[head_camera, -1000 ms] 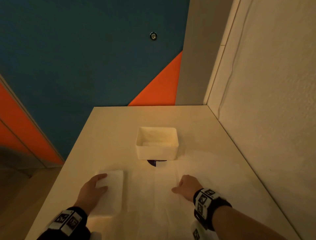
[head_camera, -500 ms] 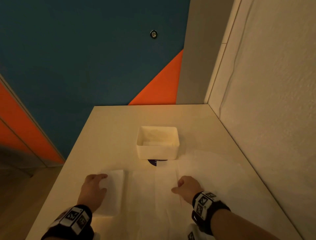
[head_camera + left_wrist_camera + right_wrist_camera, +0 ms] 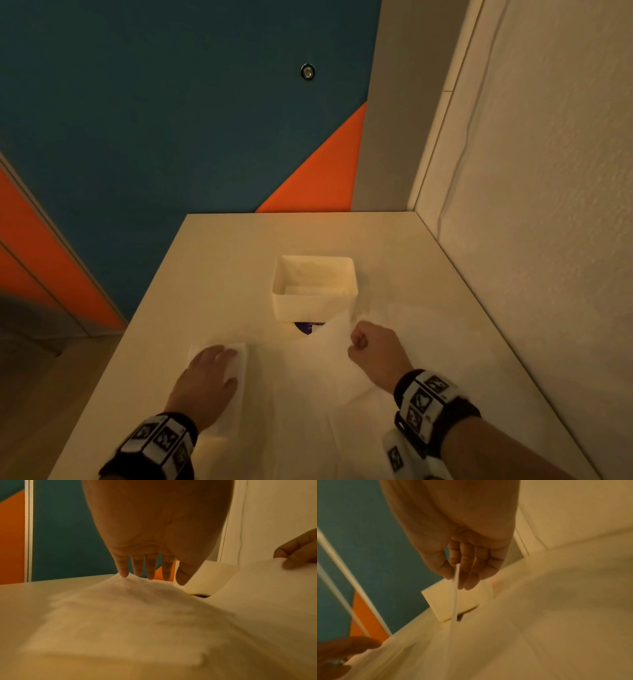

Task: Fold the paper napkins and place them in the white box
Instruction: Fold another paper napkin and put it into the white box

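The white box stands mid-table with paper lying inside it. A folded napkin lies at the near left, and my left hand rests flat on it with straight fingers. An unfolded napkin is spread in front of me. My right hand pinches its edge between thumb and fingers and has it raised off the table, just short of the box. In the left wrist view the lifted sheet rises at the right.
A white wall runs along the table's right edge. Another napkin lies flat right of my right hand. A dark round sticker peeks out under the box. The table's left edge drops to the floor.
My right hand has closed on the spread napkin's edge and lifted it up and toward the box. The left hand has stayed flat on the folded napkin.
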